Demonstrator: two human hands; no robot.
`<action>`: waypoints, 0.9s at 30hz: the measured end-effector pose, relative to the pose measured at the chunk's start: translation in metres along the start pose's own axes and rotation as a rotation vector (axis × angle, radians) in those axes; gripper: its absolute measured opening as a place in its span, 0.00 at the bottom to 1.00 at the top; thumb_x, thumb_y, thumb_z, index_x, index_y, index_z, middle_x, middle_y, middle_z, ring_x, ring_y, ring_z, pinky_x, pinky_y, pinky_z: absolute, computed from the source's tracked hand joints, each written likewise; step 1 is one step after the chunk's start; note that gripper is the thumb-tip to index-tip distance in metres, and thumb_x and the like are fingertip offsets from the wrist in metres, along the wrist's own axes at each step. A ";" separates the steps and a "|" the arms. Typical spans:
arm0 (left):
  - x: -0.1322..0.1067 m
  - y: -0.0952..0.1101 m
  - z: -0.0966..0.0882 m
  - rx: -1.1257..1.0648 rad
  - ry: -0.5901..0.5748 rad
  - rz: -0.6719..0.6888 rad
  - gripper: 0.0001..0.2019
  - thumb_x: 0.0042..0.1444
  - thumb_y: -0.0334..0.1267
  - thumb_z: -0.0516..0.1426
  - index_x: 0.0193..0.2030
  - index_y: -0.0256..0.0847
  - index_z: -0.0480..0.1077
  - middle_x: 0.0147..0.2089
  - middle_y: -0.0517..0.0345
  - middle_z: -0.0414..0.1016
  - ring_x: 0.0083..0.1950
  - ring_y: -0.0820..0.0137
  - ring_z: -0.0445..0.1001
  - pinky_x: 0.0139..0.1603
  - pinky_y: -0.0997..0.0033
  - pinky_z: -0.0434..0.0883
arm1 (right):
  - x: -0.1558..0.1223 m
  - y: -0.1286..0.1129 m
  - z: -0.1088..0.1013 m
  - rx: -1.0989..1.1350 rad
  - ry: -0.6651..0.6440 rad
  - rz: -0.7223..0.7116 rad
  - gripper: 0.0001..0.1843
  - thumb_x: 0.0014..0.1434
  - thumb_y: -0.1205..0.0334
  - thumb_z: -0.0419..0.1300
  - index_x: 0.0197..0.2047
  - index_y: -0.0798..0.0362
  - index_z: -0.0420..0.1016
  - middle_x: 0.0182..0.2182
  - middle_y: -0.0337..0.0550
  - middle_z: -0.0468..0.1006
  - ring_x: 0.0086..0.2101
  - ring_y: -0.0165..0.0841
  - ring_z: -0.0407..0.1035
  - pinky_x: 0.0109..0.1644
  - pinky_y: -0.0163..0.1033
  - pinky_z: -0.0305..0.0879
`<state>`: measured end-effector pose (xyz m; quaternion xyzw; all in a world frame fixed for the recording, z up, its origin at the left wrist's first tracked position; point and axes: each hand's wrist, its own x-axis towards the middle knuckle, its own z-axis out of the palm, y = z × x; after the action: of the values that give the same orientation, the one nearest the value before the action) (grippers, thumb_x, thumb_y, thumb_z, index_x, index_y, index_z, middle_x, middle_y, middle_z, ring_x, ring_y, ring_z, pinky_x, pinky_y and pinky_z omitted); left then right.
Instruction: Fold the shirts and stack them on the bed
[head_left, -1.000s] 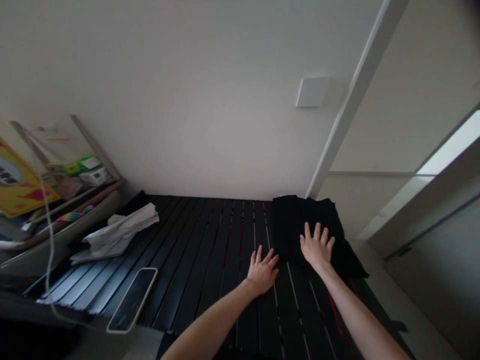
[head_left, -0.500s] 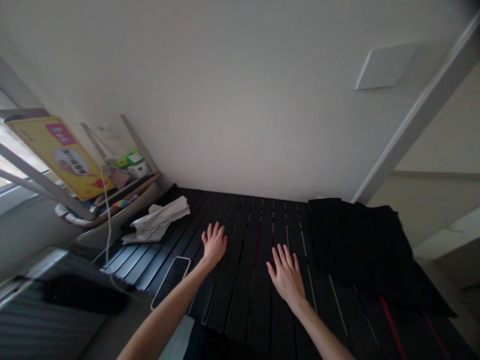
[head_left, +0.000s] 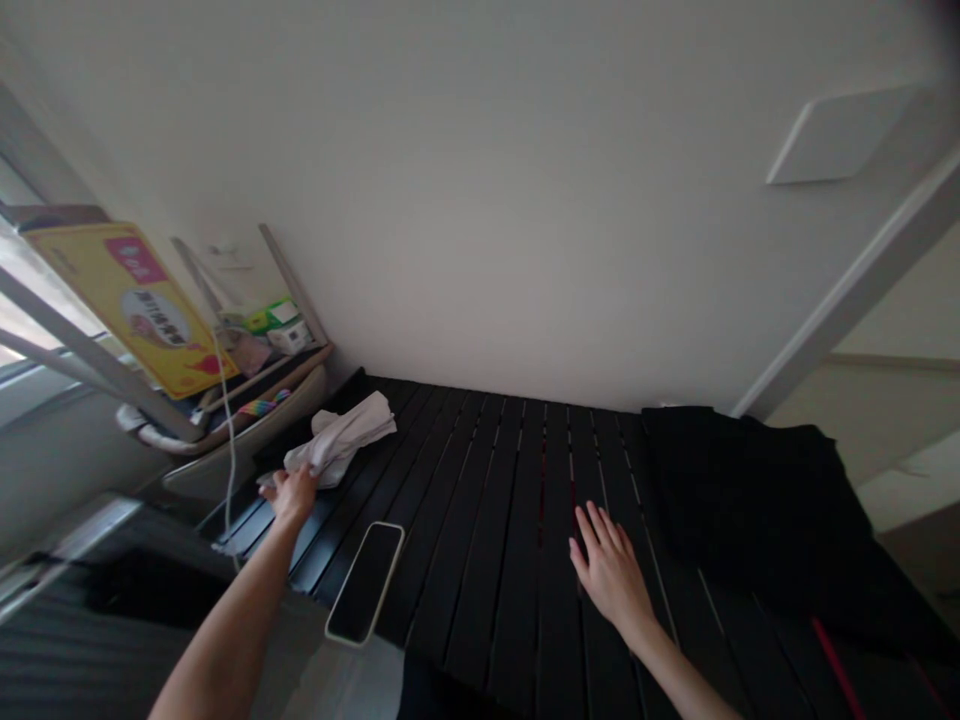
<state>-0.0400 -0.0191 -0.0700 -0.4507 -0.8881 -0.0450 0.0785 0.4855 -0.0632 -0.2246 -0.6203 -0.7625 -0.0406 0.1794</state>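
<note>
My left hand (head_left: 291, 494) reaches to the far left of the black slatted table (head_left: 480, 500) and closes on the near edge of a crumpled white cloth (head_left: 346, 436). My right hand (head_left: 611, 568) lies flat on the slats near the middle, fingers stretched out and holding nothing. A folded black garment (head_left: 757, 490) rests on the table's right side, a little beyond my right hand. A phone (head_left: 366, 582) lies face up at the table's front edge, between my two arms.
A yellow box (head_left: 135, 305) leans on a cluttered shelf tray (head_left: 247, 395) at the left, with a white cable (head_left: 229, 450) hanging down. The white wall stands behind the table; a door frame (head_left: 847, 290) rises at the right.
My left hand has moved left from the slats to the white cloth and gripped it. My right hand left the black garment and rests flat on the table. The view has swung left.
</note>
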 end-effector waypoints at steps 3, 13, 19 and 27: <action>-0.004 -0.003 0.006 -0.015 -0.045 -0.008 0.14 0.60 0.34 0.47 0.47 0.38 0.70 0.53 0.43 0.71 0.57 0.49 0.61 0.54 0.42 0.56 | 0.000 0.000 -0.001 -0.002 -0.003 -0.003 0.31 0.65 0.50 0.43 0.66 0.58 0.58 0.66 0.53 0.55 0.64 0.47 0.52 0.64 0.55 0.51; -0.047 0.090 0.004 -0.258 -0.162 0.402 0.12 0.64 0.36 0.45 0.47 0.36 0.65 0.42 0.47 0.74 0.46 0.61 0.73 0.49 0.61 0.65 | -0.001 0.000 0.000 -0.011 -0.019 0.007 0.31 0.64 0.51 0.42 0.65 0.58 0.59 0.66 0.53 0.57 0.64 0.46 0.52 0.64 0.55 0.51; -0.111 0.165 -0.026 -0.608 -0.233 0.694 0.13 0.66 0.46 0.45 0.48 0.43 0.62 0.32 0.60 0.73 0.34 0.71 0.73 0.37 0.72 0.68 | -0.002 0.001 0.000 0.012 0.001 0.010 0.31 0.64 0.50 0.42 0.62 0.63 0.63 0.64 0.58 0.60 0.62 0.46 0.55 0.63 0.53 0.52; -0.184 0.201 -0.088 -1.546 -0.852 0.621 0.13 0.56 0.43 0.60 0.44 0.38 0.66 0.36 0.58 0.72 0.39 0.72 0.73 0.42 0.71 0.70 | -0.004 0.000 -0.006 0.082 0.100 -0.019 0.27 0.66 0.51 0.44 0.59 0.61 0.65 0.57 0.59 0.69 0.58 0.44 0.61 0.59 0.49 0.59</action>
<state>0.2379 -0.0602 -0.0152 -0.5734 -0.4054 -0.4309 -0.5667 0.4877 -0.0688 -0.2203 -0.6024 -0.7595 -0.0419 0.2421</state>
